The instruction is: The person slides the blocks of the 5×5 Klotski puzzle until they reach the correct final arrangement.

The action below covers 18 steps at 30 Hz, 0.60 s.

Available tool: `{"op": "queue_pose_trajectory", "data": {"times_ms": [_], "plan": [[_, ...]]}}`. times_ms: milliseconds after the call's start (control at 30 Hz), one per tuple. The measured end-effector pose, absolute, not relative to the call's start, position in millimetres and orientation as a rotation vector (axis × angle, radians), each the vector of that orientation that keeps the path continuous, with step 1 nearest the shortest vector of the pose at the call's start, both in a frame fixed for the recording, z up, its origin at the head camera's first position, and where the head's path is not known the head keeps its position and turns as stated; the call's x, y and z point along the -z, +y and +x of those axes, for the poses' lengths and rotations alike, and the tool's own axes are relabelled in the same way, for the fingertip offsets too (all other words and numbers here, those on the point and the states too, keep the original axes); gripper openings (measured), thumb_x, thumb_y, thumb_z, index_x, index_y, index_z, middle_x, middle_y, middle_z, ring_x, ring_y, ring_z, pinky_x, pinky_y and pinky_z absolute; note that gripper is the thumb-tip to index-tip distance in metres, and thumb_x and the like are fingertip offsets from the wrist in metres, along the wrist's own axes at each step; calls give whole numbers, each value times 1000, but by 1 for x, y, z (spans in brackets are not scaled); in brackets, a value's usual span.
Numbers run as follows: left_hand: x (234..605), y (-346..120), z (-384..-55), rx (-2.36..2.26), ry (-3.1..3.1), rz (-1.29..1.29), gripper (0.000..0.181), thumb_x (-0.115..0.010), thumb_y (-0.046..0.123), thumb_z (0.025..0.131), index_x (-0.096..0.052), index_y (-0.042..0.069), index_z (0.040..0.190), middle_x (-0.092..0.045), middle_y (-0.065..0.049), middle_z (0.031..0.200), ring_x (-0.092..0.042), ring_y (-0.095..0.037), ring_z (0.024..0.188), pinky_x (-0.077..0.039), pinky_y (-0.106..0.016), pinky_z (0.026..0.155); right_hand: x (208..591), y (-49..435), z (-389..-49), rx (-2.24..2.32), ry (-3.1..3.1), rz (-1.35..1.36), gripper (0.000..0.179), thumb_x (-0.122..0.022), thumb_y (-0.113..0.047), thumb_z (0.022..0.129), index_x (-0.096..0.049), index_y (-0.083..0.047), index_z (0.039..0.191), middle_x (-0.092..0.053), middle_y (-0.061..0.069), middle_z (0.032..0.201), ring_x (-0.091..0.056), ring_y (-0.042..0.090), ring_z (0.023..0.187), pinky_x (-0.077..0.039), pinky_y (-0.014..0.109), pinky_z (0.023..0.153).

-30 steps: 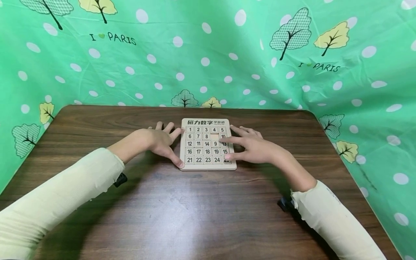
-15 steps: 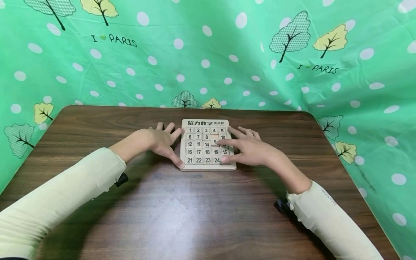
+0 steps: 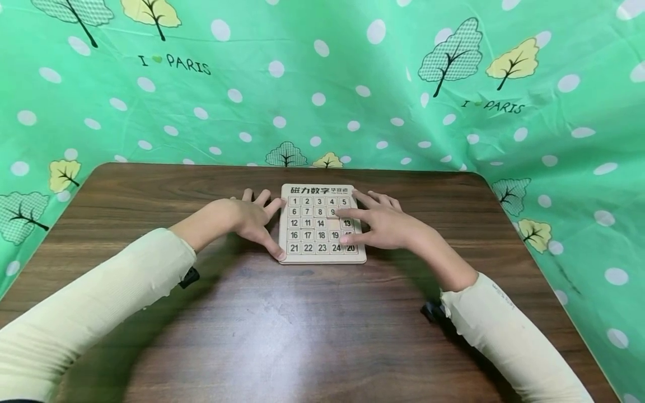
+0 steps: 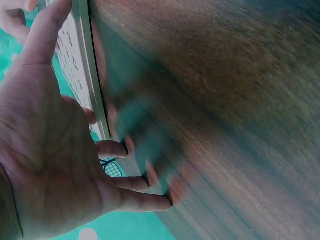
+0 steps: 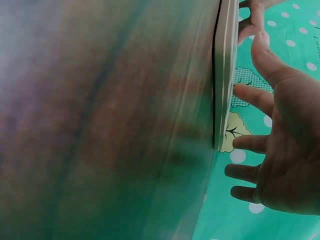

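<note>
A pale sliding number puzzle [image 3: 322,258] lies flat on the table, with rows of numbered square tiles. My left hand [image 3: 244,217] is spread along its left side, thumb at the lower left corner and index fingertip at the upper left edge. Over the right side reaches my right hand [image 3: 393,225], its index fingertip on the 9 tile [image 3: 332,212] in the second row. Just below that tile is a vacant square [image 3: 333,223]. The right thumb is over the fourth row beside the 19 tile [image 3: 335,235], covering part of the 15. Both hands have extended fingers.
The dark wood-grain table [image 3: 262,336] extends around the puzzle on every side. A green curtain [image 3: 322,73] with white dots and printed trees hangs behind the table and along both sides.
The 9 tile has slid up from the third row into the second-row gap under my right index finger. The vacant square is now below it. My left hand has stayed put.
</note>
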<state>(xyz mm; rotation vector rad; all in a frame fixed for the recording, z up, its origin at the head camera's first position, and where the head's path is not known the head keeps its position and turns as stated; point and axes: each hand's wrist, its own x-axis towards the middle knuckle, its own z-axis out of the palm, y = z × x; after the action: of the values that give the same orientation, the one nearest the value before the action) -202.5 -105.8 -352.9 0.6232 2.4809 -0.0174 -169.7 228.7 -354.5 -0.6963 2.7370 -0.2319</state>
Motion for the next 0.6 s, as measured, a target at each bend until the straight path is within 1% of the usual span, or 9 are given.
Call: {"op": "queue_pose_trajectory", "data": {"times_ms": [233,433,600], "plan": [[355,-106,-201,27,2487,618,146,-77,96,75,-9,25,182,-9,-22,190,-13,-63,171,-28,-86,128,357,222,-159,289,2716,-779,71,-75,-70,100,-59,-44,164,-17,17,191,-14,58,173,-13,87,131],[359,-105,-201,35,2487,610,147,-77,96,76,-8,22,182,-6,-23,190,-9,-63,172,-26,-86,129,359,215,-155,300,2704,-832,72,-75,-68,100,-60,-40,164,-16,17,191,-16,58,173,-12,84,134],[359,-105,-200,30,2493,611,147,-77,96,75,-8,23,182,-5,-23,190,-9,-63,172,-25,-86,130,359,214,-155,270,2712,-834,71,-74,-70,100,-61,-40,163,-17,17,190,-17,59,172,-12,84,134]]}}
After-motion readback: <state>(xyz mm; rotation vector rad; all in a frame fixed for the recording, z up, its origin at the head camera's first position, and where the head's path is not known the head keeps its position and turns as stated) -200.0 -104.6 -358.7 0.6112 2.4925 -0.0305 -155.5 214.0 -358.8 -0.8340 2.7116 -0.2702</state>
